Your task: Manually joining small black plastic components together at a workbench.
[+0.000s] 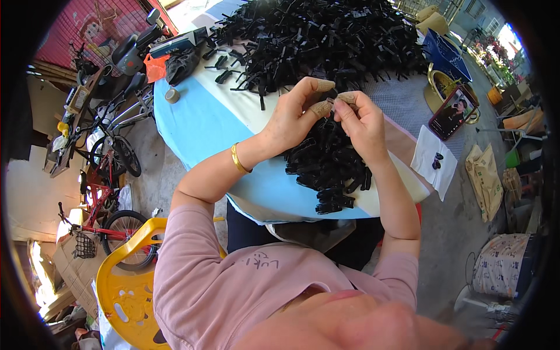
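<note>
My left hand [294, 114] and my right hand [363, 122] meet above the round table, thumbs and forefingers pinched close together. Tan tape wraps several of the fingertips. Between them is a small black piece [332, 94], mostly hidden by the fingers, so its exact kind does not show. Just below the hands lies a smaller heap of black pieces [326, 166], bundled and stacked toward the table's near edge. Beyond them spreads a large pile of loose black pieces [332, 41] with narrow strips sticking out. A gold bangle [238, 158] circles my left wrist.
A blue and cream cloth [195, 114] covers the table. On its left are a tape roll [172, 95] and a black plastic bag [182, 67]. To the right, a phone [454, 112] leans on a brass-coloured pot [434, 87], near a white tissue [433, 166]. A yellow chair [119, 280] stands beside me.
</note>
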A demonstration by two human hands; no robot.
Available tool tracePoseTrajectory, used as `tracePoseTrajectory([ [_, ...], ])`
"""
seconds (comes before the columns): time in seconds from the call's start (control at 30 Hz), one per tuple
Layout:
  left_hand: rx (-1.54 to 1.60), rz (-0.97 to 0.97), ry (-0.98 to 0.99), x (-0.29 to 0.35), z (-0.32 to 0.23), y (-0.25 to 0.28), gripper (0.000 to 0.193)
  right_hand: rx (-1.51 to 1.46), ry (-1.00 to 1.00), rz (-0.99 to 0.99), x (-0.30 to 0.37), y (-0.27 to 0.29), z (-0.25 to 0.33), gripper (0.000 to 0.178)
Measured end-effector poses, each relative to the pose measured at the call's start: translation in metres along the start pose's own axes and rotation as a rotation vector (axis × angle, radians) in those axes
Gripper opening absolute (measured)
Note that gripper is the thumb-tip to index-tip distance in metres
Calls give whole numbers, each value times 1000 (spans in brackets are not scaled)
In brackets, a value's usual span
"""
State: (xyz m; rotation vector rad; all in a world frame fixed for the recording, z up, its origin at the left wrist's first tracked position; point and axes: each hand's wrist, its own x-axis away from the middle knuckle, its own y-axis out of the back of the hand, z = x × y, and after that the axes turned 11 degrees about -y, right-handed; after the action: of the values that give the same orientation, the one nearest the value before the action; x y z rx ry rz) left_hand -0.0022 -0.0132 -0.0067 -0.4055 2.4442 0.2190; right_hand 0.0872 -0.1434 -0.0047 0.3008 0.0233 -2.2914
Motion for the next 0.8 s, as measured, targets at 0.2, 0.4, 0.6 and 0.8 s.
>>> tracePoseTrajectory([
  [0.2,51,-15,9,3,1,2,26,20,-19,5,4,-2,5,9],
  [0.4,-214,34,-199,9,-5,4,23,-156,-163,110,7,-2,11,10],
  [0.6,-336,-12,-279,2,-3,-2,23,-55,-101,52,2,0,7,10],
  [0.8,488,-185,205,-20,-20,9,32,200,334,-153,-6,5,3,12],
])
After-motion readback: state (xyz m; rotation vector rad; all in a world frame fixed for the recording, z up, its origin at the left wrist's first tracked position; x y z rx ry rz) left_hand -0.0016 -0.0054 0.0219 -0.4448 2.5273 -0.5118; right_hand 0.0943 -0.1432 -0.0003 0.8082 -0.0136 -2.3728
